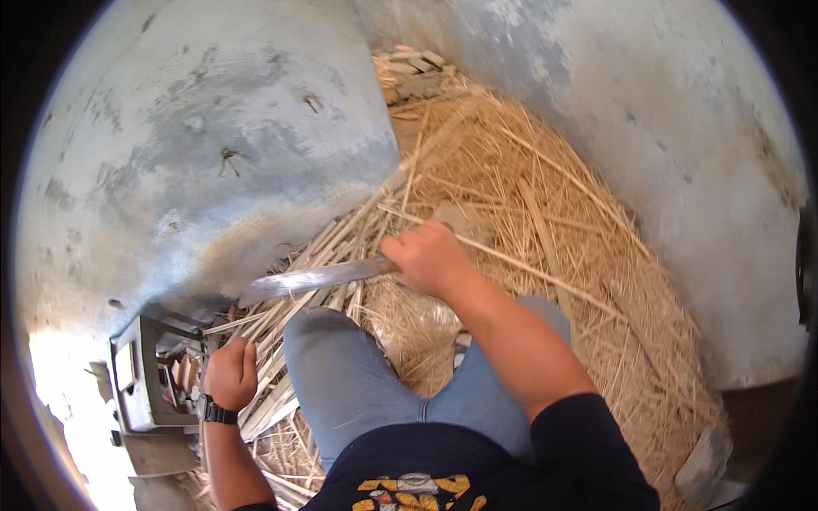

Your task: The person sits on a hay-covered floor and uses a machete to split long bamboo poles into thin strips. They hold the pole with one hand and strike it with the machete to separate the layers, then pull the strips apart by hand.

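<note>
Steel long-bladed knife with a worn grey blade (311,279) sits mid-frame, handle wrapped tight in the right hand (429,258), blade pointing left over the knee. Left hand (230,373), lower left, is fisted around thin pale bamboo strips (281,353) that fan up toward centre. Strips look light, stiff, splintery; best held near the bundled lower end. Knife seems heavy, sharp: handle only. Straw-coloured shavings pile (545,230) fills the right; grey metal box (136,375) at lower left.

Bright daylight, glare blown out at lower left, fisheye-bent edges, slight motion blur.
</note>
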A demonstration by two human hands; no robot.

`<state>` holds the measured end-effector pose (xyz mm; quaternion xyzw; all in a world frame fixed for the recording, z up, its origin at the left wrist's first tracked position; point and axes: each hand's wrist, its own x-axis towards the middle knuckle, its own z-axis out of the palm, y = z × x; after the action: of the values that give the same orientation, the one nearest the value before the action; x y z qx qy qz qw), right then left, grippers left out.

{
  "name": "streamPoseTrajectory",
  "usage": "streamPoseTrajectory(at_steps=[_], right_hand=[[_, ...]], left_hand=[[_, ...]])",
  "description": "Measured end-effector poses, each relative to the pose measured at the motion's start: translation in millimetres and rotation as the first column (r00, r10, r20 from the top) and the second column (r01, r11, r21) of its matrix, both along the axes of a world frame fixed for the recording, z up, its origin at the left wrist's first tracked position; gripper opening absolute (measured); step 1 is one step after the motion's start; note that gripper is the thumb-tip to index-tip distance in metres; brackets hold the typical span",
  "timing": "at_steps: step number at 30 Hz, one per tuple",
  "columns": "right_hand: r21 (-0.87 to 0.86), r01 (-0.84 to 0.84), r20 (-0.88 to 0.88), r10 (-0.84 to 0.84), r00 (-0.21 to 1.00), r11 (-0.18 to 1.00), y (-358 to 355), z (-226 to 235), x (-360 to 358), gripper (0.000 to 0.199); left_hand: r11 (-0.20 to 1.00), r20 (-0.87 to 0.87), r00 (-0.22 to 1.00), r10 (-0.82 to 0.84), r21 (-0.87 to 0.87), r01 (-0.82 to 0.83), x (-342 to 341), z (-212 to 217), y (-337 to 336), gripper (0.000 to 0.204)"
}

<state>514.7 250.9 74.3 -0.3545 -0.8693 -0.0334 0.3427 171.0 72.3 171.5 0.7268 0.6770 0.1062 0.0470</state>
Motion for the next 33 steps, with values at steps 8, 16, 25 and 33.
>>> streamPoseTrajectory(at_steps=[8, 16, 25, 33], right_hand=[[-0.389, 0.314, 0.010, -0.337, 0.942, 0.866, 24.4, 4.9, 44.7, 0.023], [-0.268, 0.011, -0.057, -0.028, 0.998, 0.963, -3.9, 3.2, 8.5, 0.014], [-0.493, 0.450, 0.199, -0.407, 0.891, 0.744, 37.7, 0.4, 48.2, 0.025], [-0.525, 0.408, 0.061, -0.446, 0.893, 0.747, 20.7, 7.1, 29.4, 0.026]], left_hand=[[0.995, -0.053, 0.994, 0.094, -0.024, -0.096, -12.5, -0.3, -9.6, 0.028], [0.997, -0.038, 0.996, 0.079, 0.009, -0.079, 2.6, -8.8, -8.4, 0.031], [0.996, -0.199, 0.977, 0.074, -0.033, -0.082, -8.9, 11.5, -24.5, 0.034], [0.996, -0.058, 0.994, 0.088, -0.007, -0.089, -22.4, -1.8, -27.2, 0.034]])
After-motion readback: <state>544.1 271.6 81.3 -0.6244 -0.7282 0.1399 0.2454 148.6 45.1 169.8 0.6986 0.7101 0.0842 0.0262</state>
